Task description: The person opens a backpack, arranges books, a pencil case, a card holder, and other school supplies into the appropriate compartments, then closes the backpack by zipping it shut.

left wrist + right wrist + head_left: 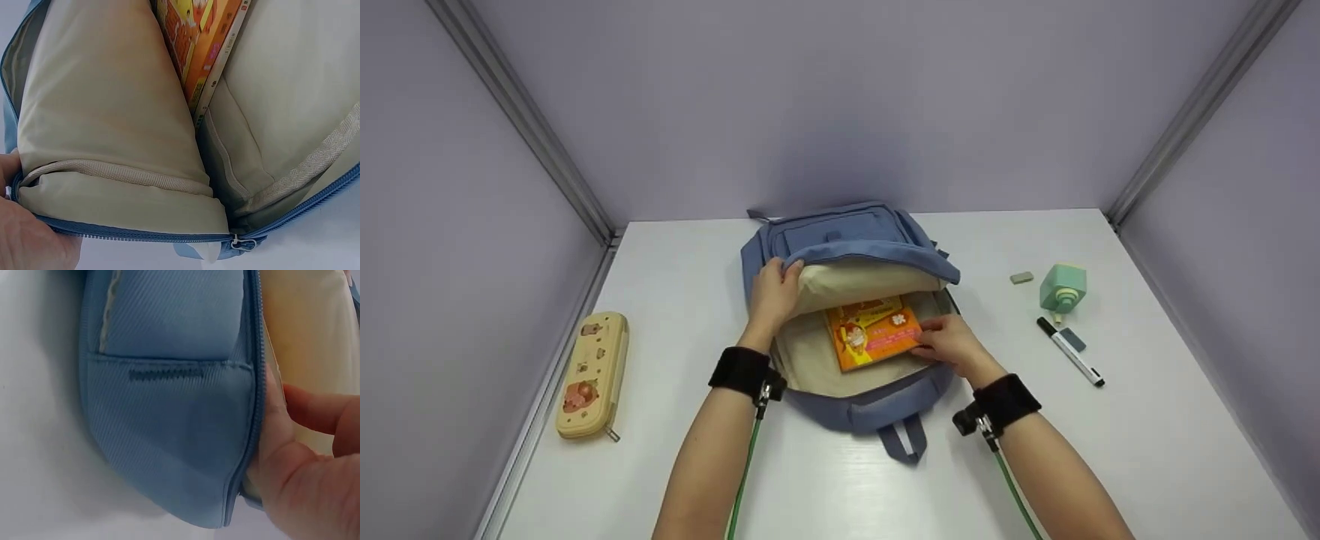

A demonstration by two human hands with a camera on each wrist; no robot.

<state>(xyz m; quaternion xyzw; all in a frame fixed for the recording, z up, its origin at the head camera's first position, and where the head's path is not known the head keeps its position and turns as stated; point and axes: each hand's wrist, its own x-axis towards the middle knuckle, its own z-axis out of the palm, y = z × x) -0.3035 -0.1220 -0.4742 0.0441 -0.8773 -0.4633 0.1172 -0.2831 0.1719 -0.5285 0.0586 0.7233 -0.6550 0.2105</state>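
Note:
A blue backpack (840, 229) with a cream lining lies unzipped on the white table. My left hand (774, 296) grips the edge of its raised front panel, and in the left wrist view the fingers (34, 242) hold the zippered rim. Inside the bag lie orange picture books (877, 341), stacked; two spines (216, 62) show in the left wrist view. With thumb and fingers, my right hand (956, 346) pinches the books' right edge inside the opening. In the right wrist view the bag's side (169, 416) hides part of that hand.
A yellow pencil case (594, 375) lies at the left. On the right are a small grey-green block (1021, 277), a mint green box-shaped thing with a nozzle (1063, 289), a black-and-white marker (1072, 352) and a dark grey block (1072, 340). Panels enclose the table's back and sides.

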